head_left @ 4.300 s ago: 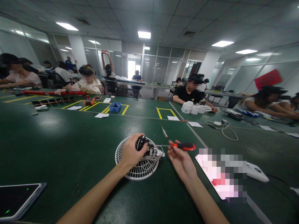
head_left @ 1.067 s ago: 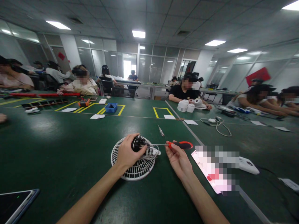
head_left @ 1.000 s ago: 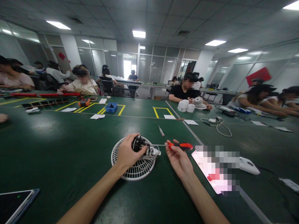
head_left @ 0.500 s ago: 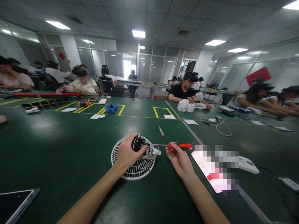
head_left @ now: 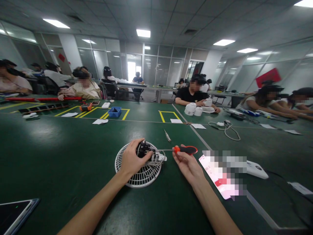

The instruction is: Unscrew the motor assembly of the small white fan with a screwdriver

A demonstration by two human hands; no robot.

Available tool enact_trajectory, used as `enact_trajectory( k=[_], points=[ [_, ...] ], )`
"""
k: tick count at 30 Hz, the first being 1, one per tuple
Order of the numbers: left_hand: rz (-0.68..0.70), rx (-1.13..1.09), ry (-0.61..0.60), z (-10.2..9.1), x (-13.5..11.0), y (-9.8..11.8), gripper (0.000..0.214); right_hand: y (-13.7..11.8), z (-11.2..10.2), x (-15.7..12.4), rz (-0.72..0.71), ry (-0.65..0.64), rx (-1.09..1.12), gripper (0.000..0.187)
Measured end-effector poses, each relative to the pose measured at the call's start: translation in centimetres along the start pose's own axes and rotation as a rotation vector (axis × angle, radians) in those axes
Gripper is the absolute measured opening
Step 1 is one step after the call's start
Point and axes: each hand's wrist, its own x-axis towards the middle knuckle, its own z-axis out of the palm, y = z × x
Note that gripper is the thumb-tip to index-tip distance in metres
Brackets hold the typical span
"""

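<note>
A round white fan grille [head_left: 141, 173] lies flat on the green table [head_left: 61, 153] in front of me. On top of it sits a small black motor unit [head_left: 144, 149] with white wiring. My left hand [head_left: 130, 160] is closed around that motor unit and holds it steady. My right hand [head_left: 187, 163] pinches the red and black handle of a screwdriver [head_left: 184, 149]. The screwdriver lies level, its thin shaft pointing left with the tip at the motor unit.
A loose screwdriver bit [head_left: 167, 135] lies just beyond the grille. A phone [head_left: 220, 174] and a white device [head_left: 256, 169] lie to my right, another phone [head_left: 14, 215] at the near left. Several people work at the far side, with white fan parts [head_left: 195, 110], a blue tray [head_left: 114, 112] and a cable [head_left: 226, 127].
My hands keep the same grips; the right hand's fingers shift slightly on the screwdriver handle. The view has drifted a little. A person across the table has lifted a white part.
</note>
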Motion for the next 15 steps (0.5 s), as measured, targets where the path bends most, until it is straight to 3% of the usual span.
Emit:
enact_trajectory(
  k=[6, 15],
  points=[
    [0.001, -0.008, -0.003, -0.01, 0.02, -0.03, 0.049, 0.29, -0.04, 0.19, 0.048, 0.034, -0.049, 0.029],
    [-0.007, -0.006, -0.003, -0.06, 0.02, -0.04, 0.049, 0.08, -0.26, 0.27, -0.040, -0.038, -0.055, 0.035]
  ],
)
